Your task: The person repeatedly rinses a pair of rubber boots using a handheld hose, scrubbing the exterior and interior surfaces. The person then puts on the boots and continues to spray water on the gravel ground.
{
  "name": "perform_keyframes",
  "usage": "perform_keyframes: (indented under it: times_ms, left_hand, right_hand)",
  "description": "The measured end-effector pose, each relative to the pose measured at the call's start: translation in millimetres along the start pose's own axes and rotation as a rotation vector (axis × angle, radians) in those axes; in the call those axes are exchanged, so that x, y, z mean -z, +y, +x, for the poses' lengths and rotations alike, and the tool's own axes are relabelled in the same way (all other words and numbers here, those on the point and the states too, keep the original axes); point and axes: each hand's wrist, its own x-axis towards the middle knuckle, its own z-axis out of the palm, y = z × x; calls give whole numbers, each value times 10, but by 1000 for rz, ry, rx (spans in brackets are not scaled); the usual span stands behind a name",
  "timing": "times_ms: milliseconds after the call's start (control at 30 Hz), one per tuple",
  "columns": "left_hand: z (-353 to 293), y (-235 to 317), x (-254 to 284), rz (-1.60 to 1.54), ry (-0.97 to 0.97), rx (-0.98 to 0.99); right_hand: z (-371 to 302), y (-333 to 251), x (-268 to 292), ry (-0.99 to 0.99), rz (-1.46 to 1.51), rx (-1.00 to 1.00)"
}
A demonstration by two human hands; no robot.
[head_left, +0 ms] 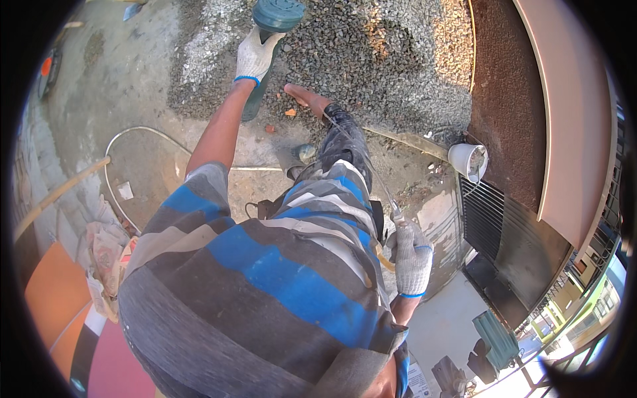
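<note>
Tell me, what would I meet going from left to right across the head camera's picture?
Orange panel, crumpled sacks, left gloved hand, bare foot, right gloved hand, white bucket, long pale panel.

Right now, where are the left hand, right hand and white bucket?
left hand (253, 58): head view, on its gloved back
right hand (413, 253): head view, on its gloved back
white bucket (458, 158): head view, on its outer side wall

On the left, a pale hose (137, 128) in curve over the floor (146, 79), passing by a wooden pole (66, 186). Below, crumpled bags (105, 249) beside an orange panel (56, 278). On the right, a white bucket (458, 158) near dark slats (482, 215).
</note>
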Motion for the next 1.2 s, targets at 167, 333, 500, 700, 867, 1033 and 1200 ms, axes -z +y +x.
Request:
perform_keyframes:
  times_ms: [167, 333, 500, 700, 867, 1033, 1200]
  left_hand:
    - [-20, -68, 15, -59, 9, 38]
    - [-70, -119, 102, -31, 53, 42]
    - [-111, -185, 167, -34, 84, 63]
    - [-205, -162, 227, -36, 94, 67]
    - [-275, -147, 354, -46, 98, 101]
    - [-336, -209, 294, -22, 103, 93]
    - [-371, -235, 251, -68, 112, 83]
  right_hand:
    - [5, -7, -16, 6, -2, -20]
    - [-10, -24, -52, 44, 38, -30]
    - [-9, 0, -77, 65, 72, -3]
    - [-2, -2, -51, 66, 48, -1]
    - [-6, 18, -65, 48, 63, 4]
    - [3, 136, -61, 42, 86, 15]
    - [33, 280, 8, 70, 93, -35]
